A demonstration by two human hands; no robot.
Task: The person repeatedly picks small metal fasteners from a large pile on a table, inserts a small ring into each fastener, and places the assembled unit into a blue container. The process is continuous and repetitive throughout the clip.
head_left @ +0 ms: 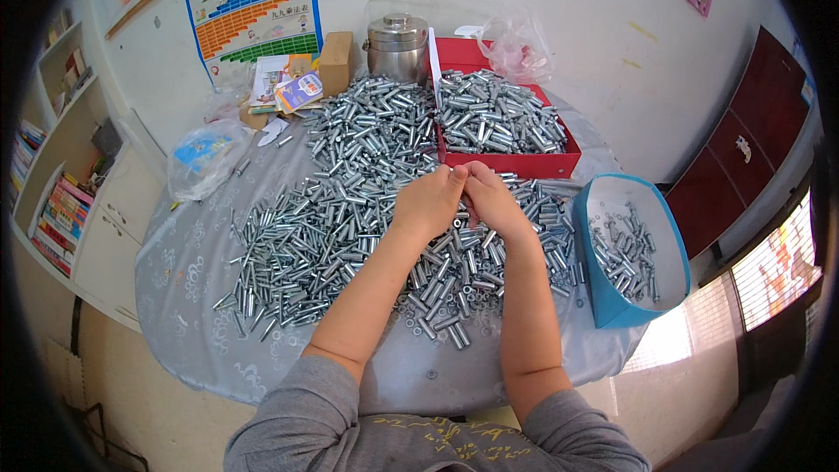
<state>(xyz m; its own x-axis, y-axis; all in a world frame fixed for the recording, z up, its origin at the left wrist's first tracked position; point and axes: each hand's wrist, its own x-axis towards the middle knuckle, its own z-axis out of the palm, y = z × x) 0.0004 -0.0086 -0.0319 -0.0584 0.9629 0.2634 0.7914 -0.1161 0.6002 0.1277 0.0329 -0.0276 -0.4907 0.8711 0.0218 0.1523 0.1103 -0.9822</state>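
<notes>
Both arms reach forward over a wide heap of silvery metal sleeves and bolts (297, 240) on the table. My left hand (426, 201) and my right hand (492, 199) meet above the middle of the heap, just in front of the red box (516, 165). Their fingers are curled, with the thumbs close together at the top. Whatever lies between the fingertips is hidden by the hands. Below the hands and between the forearms are more sleeves (446, 280), with small rings or nuts (463, 300) scattered at the heap's near edge.
To the right stands a blue fabric bin (603, 297) with some metal pieces inside. More sleeves fill the red box. Behind are a steel pot (398, 48), a cardboard box (336, 63) and a clear plastic bag (517, 57). Another plastic bag (205, 157) lies at the left edge.
</notes>
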